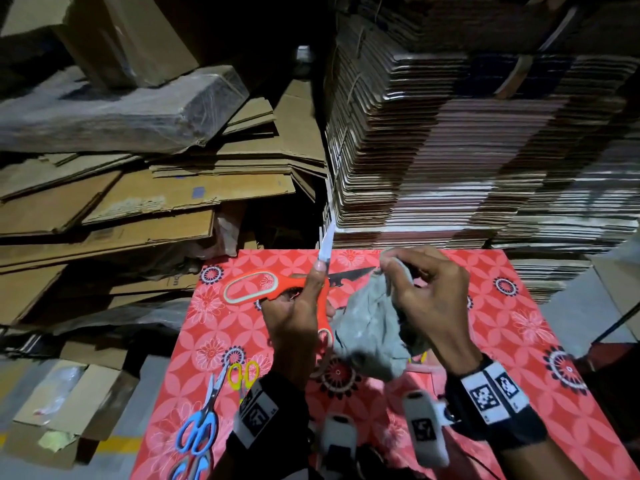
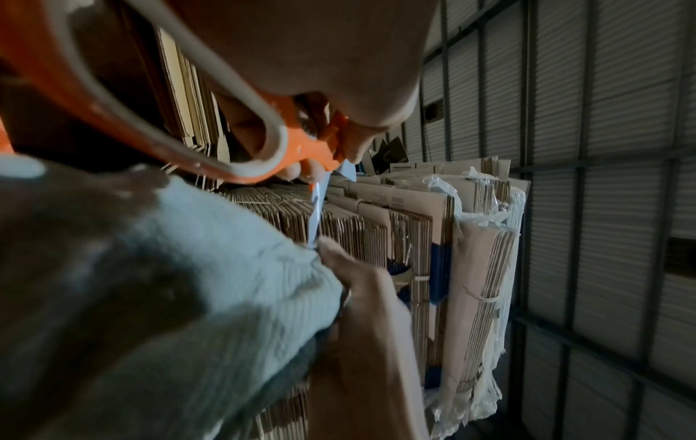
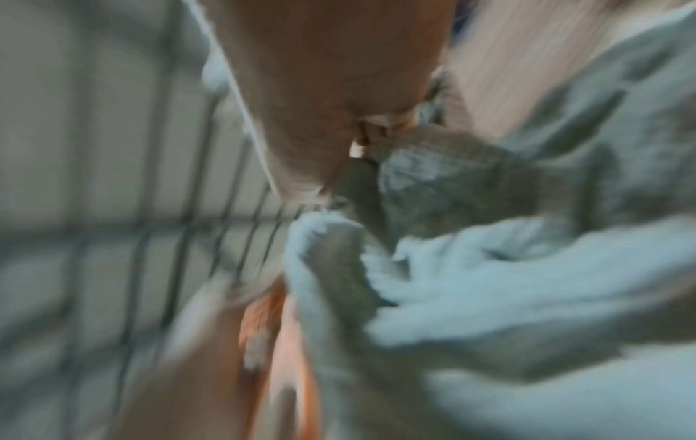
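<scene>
Bundled stacks of flattened brown cardboard (image 1: pixel 467 150) fill the background of a storage space. In front of them stands a worktop covered in a red floral-patterned sheet (image 1: pixel 519 341).

Above the worktop, a crumpled grey rag (image 1: pixel 370 327) hangs from the right hand (image 1: pixel 433 299), whose fingertips pinch a fold of it. In the left-wrist view that fold meets the tip of one blade. The right-wrist view is too blurred to add detail.

The large orange-handled scissors (image 1: pixel 277 284) are held off the worktop and spread wide, one blade upright and the other pointing right towards the rag. The left hand (image 1: pixel 298 323) grips them, its fingers curled round the handles near the pivot.

A smaller pair of blue-handled scissors (image 1: pixel 197 434) and a yellow-handled pair (image 1: pixel 242 375) lie on the worktop's near left part.

Judged from this, blade-wiping is under way on the orange pair. Whether the two smaller pairs are already wiped cannot be told.
</scene>
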`<state>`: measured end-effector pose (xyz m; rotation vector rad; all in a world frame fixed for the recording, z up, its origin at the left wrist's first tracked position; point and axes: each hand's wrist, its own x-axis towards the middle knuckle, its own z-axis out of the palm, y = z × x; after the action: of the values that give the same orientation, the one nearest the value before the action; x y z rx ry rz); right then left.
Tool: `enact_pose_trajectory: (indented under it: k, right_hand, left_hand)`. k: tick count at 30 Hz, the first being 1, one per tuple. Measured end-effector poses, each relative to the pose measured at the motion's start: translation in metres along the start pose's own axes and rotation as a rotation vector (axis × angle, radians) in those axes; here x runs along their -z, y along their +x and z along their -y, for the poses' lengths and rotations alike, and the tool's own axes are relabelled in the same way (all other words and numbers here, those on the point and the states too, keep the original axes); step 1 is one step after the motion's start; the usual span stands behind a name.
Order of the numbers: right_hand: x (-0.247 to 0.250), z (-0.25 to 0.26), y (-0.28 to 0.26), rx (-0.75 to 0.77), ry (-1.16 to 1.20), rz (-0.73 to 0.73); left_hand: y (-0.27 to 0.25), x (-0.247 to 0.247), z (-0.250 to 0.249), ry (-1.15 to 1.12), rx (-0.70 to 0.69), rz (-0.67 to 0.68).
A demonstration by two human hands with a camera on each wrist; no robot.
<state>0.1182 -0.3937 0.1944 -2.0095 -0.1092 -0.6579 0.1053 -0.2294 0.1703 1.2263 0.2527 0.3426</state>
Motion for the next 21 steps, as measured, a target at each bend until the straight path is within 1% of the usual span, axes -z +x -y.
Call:
enact_pose_trajectory:
  k: [1, 3, 7, 9, 11, 12, 15, 16, 17, 20, 21]
  right_hand:
    - [0.003, 0.005, 0.000, 0.024, 0.035, 0.008]
    - [0.001, 0.017, -0.005, 0.123, 0.069, 0.047]
    - [-0.018, 0.020, -0.017, 0.273, 0.013, 0.131]
    - [-0.026, 0.016, -0.026, 0.288, -0.012, 0.157]
    - [-0.028, 0.013, -0.029, 0.268, -0.030, 0.208]
    - [-0.025, 0.011, -0.027, 0.259, -0.048, 0.276]
    - [-0.011, 0.006, -0.015, 0.277, -0.120, 0.594]
    - [-0.006, 0.007, -0.013, 0.275, -0.103, 0.625]
    - [-0.003, 0.010, -0.011, 0.260, -0.060, 0.589]
    - [-0.006, 0.022, -0.010, 0.237, 0.030, 0.331]
    - [-0.012, 0.023, -0.010, 0.251, 0.030, 0.283]
  left_hand:
    - [0.001, 0.001, -0.001, 0.001, -0.010, -0.005]
    - [0.000, -0.002, -0.003, 0.004, -0.053, 0.005]
    - [-0.005, -0.007, -0.007, -0.009, -0.075, 0.043]
    - [-0.004, -0.008, -0.010, -0.024, -0.063, 0.031]
    - [-0.004, -0.009, -0.011, -0.014, -0.031, -0.006]
    - [-0.004, -0.008, -0.010, -0.007, 0.003, -0.026]
    - [0.002, 0.000, -0.005, -0.013, 0.079, -0.044]
    - [0.006, 0.003, -0.006, -0.031, 0.088, -0.047]
    - [0.009, 0.005, -0.008, -0.044, 0.089, -0.050]
    - [0.004, 0.001, -0.016, -0.055, 0.078, -0.058]
    - [0.002, -0.002, -0.018, -0.056, 0.063, -0.053]
